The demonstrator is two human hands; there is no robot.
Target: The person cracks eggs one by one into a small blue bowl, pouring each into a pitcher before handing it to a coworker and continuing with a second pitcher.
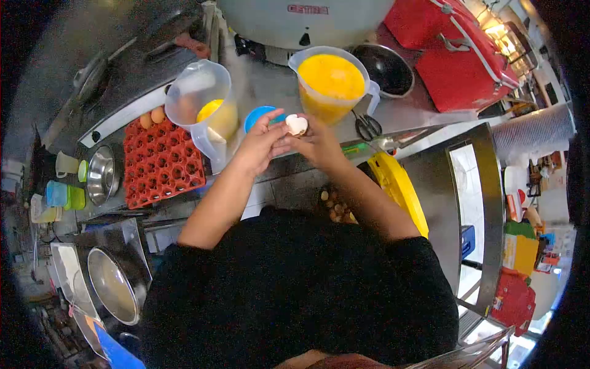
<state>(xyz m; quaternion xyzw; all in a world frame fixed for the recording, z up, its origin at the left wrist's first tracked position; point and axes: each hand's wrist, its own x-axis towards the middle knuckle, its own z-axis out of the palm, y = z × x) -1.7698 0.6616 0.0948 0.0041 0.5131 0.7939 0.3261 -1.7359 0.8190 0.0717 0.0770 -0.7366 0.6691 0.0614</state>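
Observation:
Both of my hands meet over a small blue bowl (261, 117) near the counter's front edge. Between them is a white, broken eggshell (297, 125). My right hand (318, 142) has its fingers round the shell, and my left hand (263, 142) touches it from the other side with fingers partly curled. Behind the hands stands a clear pitcher (329, 80) nearly full of yellow egg. To the left, another clear pitcher (206, 111) holds a little yellow egg. A red egg tray (163, 160) has two brown eggs (152, 117) at its back corner; its other visible cups are bare.
Black-handled scissors (369, 127) lie right of the full pitcher, below a dark bowl (384, 71). Red bags (452, 67) stand at the back right. Steel bowls (103, 175) are at the left. Below the counter, a yellow-rimmed bin (399, 187) sits near discarded shells (337, 208).

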